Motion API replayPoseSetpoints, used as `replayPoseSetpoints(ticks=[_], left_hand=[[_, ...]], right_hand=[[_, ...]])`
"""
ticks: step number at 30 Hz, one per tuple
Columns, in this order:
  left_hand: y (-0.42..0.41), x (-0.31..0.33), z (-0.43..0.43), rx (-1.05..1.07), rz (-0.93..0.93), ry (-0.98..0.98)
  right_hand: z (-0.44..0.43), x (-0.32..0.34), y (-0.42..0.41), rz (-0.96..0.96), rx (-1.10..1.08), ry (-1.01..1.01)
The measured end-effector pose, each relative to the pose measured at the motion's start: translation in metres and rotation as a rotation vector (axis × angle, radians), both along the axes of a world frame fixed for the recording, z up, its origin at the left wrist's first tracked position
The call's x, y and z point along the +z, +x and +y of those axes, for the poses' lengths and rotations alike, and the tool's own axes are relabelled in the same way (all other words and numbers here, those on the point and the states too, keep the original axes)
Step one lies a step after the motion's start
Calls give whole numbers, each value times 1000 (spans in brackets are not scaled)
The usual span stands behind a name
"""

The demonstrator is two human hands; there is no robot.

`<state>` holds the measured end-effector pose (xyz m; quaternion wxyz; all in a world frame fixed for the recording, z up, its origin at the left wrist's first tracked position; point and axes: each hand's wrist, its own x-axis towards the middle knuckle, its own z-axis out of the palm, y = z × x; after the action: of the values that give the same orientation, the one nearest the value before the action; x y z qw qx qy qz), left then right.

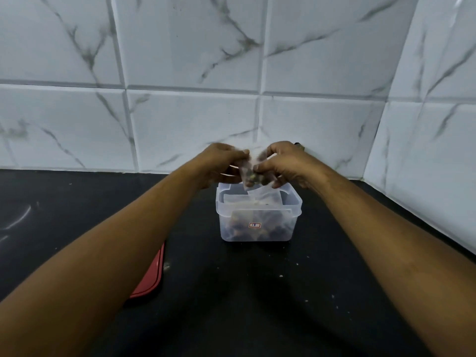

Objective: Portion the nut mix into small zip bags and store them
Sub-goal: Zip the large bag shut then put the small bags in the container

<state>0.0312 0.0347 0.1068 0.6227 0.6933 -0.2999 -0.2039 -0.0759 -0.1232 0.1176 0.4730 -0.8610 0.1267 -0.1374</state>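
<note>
Both hands are raised above a clear plastic box (pixel 258 211) that stands on the dark table (pixel 231 305), near the tiled wall (pixel 180 73). The left hand (pixel 221 163) and the right hand (pixel 280 163) hold one small zip bag (pixel 251 175) between them. The grip of each hand is closed on the bag: the left fingers pinch its upper left edge, the right fingers pinch its right side. The bag is blurred, but dark and greenish nuts show in its lower part. It hangs just above the back of the open box; I cannot tell if it touches the rim. Inside the box other small bags (pixel 253 199) stand, and nut mix shows through the front wall. A small label (pixel 254 225) with a red frame is on this wall. A red lid (pixel 155 274) lies flat on the table left of the box, partly hidden under the left forearm. Pale crumbs (pixel 280 275) lie on the table.
</note>
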Motion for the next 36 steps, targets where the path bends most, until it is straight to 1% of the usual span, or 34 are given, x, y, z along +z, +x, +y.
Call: replayPoseSetpoints(ticks=[2,6,10,13,14,16,17,19,21,23,25,27,32,34,36], left_hand=[[-1,-10,-9,-26,-21,97],[-7,-22,-25,-58,-236,423],[-13,-24,-36,-63,-444,644],[-14,-25,-37,-58,-594,805],[-15,-24,-36,-43,-677,872],[-20,-21,-35,31,-925,998],[-23,-20,-34,74,-1040,1030],[-23,-18,-35,132,-1159,1037],[-21,-13,-34,200,-1189,988],[-17,-9,-31,263,-1167,916],[-15,-7,-26,281,-1120,861],[-13,-11,-21,270,-1090,845],[-6,-19,-7,194,-1046,820],[-6,-20,-5,146,-1067,831],[-10,-21,-6,109,-1132,873]], right_hand=[[-7,-4,-11,113,-10,-119],[-13,-12,-18,296,-41,-332],[-12,-9,-15,374,-76,-421],[-12,-8,-15,358,-82,-478],[-12,-8,-15,347,-79,-490],[-14,-8,-15,326,-69,-504],[-14,-8,-14,311,-53,-510],[-13,-8,-12,271,13,-530],[-10,-8,-9,259,100,-541],[-6,-11,-4,322,180,-532],[-4,-17,6,440,241,-568],[-3,-24,16,531,257,-643],[0,-33,30,590,231,-704],[0,-34,31,596,244,-693],[-2,-30,27,574,263,-647]])
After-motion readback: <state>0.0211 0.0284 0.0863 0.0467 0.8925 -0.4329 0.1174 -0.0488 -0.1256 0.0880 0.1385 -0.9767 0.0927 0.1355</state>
